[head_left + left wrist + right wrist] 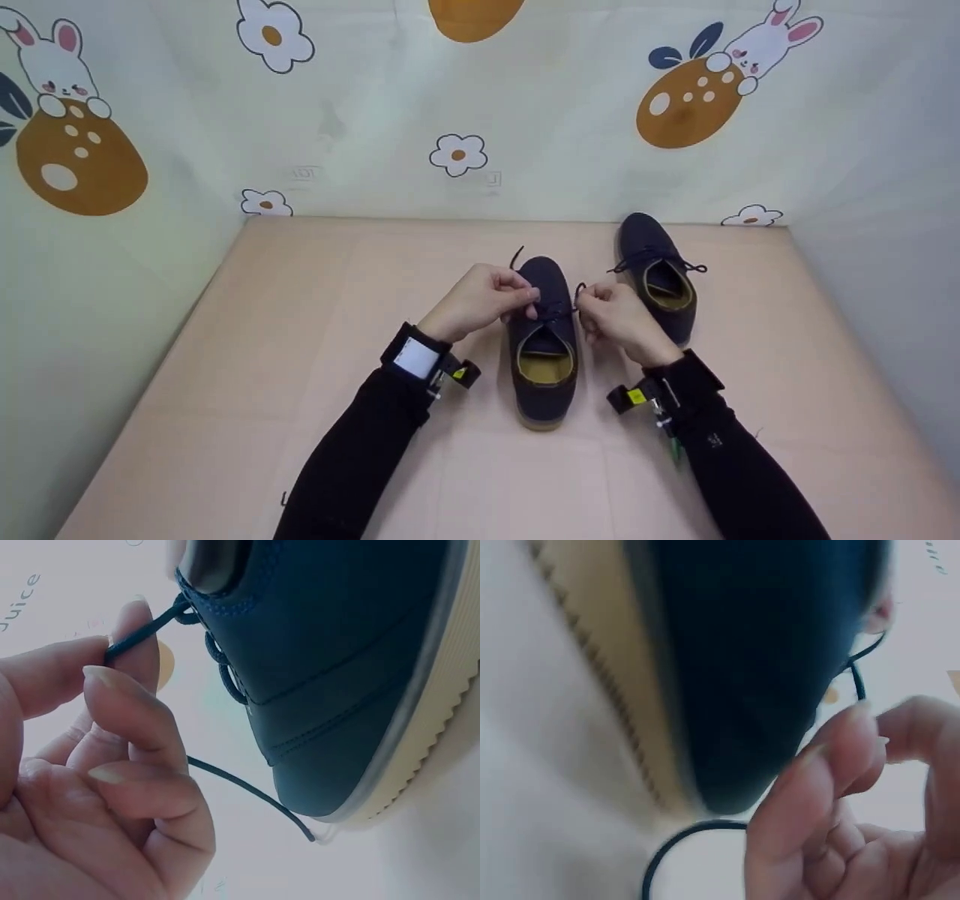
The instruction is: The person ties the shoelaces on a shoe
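Observation:
A dark navy lace-up shoe (544, 405) with a tan lining stands on the table, toe pointing away, between the two hands. My left hand (484, 298) pinches a dark shoelace (146, 633) between thumb and fingertips, drawn taut from the eyelets in the left wrist view. The lace's free end (251, 786) trails past the curled fingers toward the toe. At the shoe's right side, my right hand (619, 319) pinches the other lace (859, 682) with thumb and fingertips. A length of lace (664, 846) curves out below that hand in the right wrist view.
A matching shoe (637, 234) stands at the back right, its laces tied in a bow (694, 267), close beyond the right hand. Behind the pale table (337, 255) hangs a printed backdrop (360, 112) with flowers and rabbits.

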The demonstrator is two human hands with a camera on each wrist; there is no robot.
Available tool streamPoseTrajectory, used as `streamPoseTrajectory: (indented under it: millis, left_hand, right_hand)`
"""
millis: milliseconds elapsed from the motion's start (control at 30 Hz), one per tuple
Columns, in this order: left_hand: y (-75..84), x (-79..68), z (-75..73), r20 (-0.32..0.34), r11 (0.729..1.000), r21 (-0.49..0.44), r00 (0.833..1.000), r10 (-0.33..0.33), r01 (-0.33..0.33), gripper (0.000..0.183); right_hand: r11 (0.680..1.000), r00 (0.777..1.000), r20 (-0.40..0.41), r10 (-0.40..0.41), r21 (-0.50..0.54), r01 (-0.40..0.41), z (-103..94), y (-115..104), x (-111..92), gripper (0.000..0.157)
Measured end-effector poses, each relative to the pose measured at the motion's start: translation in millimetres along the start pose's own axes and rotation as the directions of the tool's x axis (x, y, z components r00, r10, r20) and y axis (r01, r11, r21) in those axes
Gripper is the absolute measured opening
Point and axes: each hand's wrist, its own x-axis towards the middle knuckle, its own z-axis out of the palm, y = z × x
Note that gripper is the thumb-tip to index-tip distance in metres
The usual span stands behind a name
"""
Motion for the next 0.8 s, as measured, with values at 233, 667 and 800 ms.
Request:
streamPoseTrajectory:
  millis: [233, 667, 800]
  left_hand:
    - [0.9, -0.3, 0.3, 0.002, 0.996, 0.091, 1.0, -0.006, 0.006, 0.017]
    - [-3.9, -1.0, -3.2, -0.022, 0.996, 0.07, 0.998, -0.057, 0.059, 0.016]
    - [-5.5, 0.2, -3.4, -0.035, 0.999, 0.016, 0.998, -0.051, 0.051, 0.014]
  right_hand:
    - [0.983, 0.996, -0.035, -0.086, 0.16, 0.091, -3.7, -7.1, -3.4, 0.027]
    - [0.983, 0.97, -0.17, -0.171, -0.092, 0.158, -16.4, -10.7, -5.9, 0.019]
    - [0.982, 0.963, -0.197, -0.183, -0.077, 0.171, -18.9, -12.2, -5.8, 0.019]
